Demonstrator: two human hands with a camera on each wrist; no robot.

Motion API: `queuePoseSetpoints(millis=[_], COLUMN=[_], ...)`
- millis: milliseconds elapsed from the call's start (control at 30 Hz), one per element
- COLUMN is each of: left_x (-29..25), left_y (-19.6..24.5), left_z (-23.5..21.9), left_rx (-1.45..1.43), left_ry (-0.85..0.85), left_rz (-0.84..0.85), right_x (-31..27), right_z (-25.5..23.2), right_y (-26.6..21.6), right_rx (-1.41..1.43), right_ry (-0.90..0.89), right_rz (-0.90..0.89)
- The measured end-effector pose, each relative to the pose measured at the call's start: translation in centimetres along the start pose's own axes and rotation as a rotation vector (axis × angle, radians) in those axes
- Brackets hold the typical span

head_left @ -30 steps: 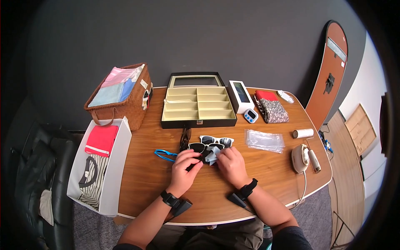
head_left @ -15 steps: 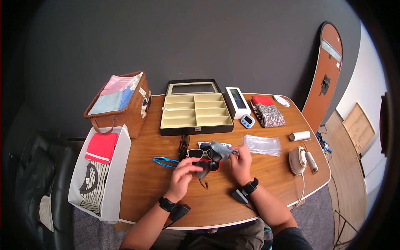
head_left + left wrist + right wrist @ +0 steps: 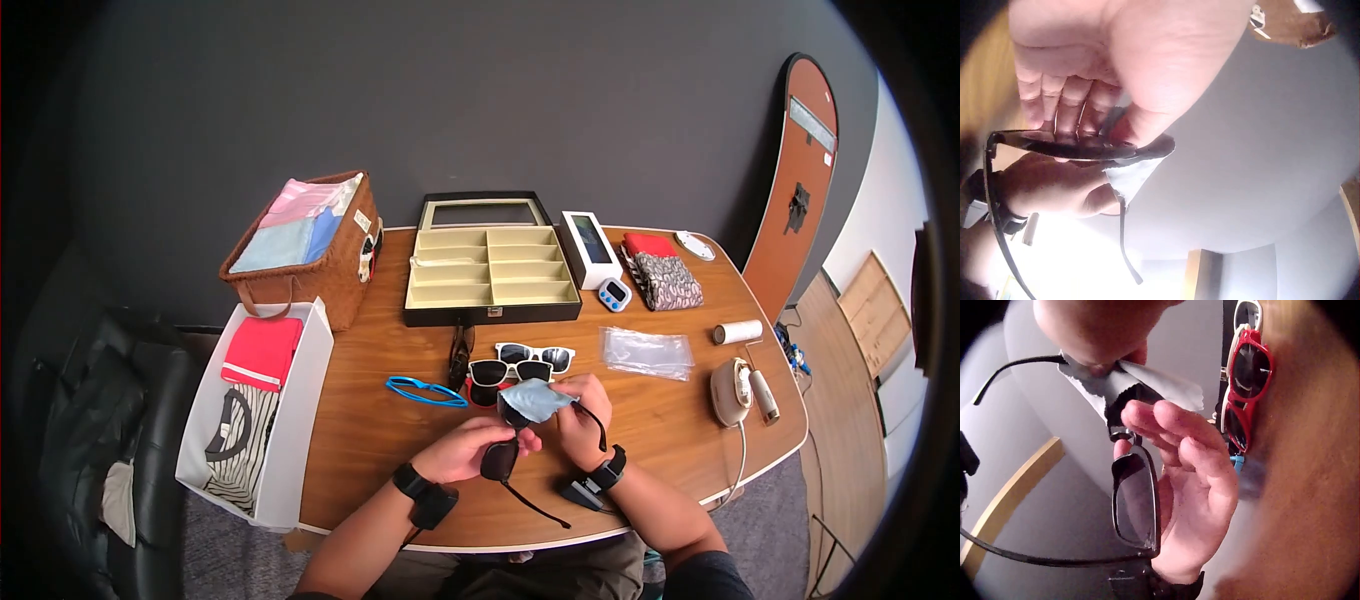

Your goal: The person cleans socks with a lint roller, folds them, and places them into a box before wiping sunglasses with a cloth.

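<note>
Black sunglasses (image 3: 498,461) are held over the table's near part, temples unfolded. My left hand (image 3: 468,450) pinches them near the bridge between thumb and fingers; in the right wrist view its other fingers extend behind the lens (image 3: 1135,506). My right hand (image 3: 583,418) grips a light blue-grey cloth (image 3: 538,399) folded over the other lens, which is mostly hidden. In the left wrist view the cloth (image 3: 1135,178) hangs beside the left thumb. Red-framed sunglasses (image 3: 1251,375) lie just beyond the hands, beside white-framed sunglasses (image 3: 488,373).
Blue glasses (image 3: 425,391) and dark glasses (image 3: 461,357) lie left of the white pairs. An open compartment case (image 3: 492,316) stands behind. Clear plastic bags (image 3: 647,354), a lint roller (image 3: 738,332) and a steamer (image 3: 731,392) are at right; a white bin (image 3: 308,400) and basket (image 3: 345,270) at left.
The black sunglasses have been lifted and turned, with one temple now pointing toward the table's near edge. My right hand has brought the cloth onto a lens; my left hand has turned palm up.
</note>
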State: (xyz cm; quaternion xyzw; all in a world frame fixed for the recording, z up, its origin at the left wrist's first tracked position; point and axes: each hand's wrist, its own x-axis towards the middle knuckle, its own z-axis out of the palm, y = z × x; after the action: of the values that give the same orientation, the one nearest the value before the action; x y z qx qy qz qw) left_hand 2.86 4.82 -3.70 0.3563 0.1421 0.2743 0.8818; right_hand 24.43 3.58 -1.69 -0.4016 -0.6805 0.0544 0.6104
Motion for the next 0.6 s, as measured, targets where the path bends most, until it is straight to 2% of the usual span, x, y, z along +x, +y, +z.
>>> queuePoseSetpoints(millis=[133, 200, 233, 333, 467, 533, 600], left_x=[-0.1, 0.1, 0.1, 0.1, 0.0, -0.1, -0.1], left_y=[-0.6, -0.8, -0.6, -0.9, -0.7, -0.8, -0.6], left_z=[-0.2, -0.5, -0.4, -1.0, -0.4, -0.1, 0.1], left_rx=[0.041, 0.05, 0.064, 0.093, 0.125, 0.083, 0.088], left_ry=[0.025, 0.009, 0.013, 0.021, 0.01, -0.004, 0.008], left_rz=[-0.043, -0.022, -0.048, -0.101, -0.118, -0.11, -0.113], right_x=[0.3, 0.5, 0.7, 0.6, 0.0, -0.2, -0.1], right_z=[-0.1, -0.2, -0.2, 0.1, 0.4, 0.3, 0.1], right_y=[-0.2, 0.2, -0.3, -0.4, 0.2, 0.4, 0.6], right_rx=[0.028, 0.108, 0.124, 0.17, 0.315, 0.304, 0.131], right_ry=[-0.065, -0.225, -0.294, -0.349, -0.363, -0.356, -0.354], right_rz=[0.015, 0.051, 0.144, 0.238, 0.431, 0.414, 0.193])
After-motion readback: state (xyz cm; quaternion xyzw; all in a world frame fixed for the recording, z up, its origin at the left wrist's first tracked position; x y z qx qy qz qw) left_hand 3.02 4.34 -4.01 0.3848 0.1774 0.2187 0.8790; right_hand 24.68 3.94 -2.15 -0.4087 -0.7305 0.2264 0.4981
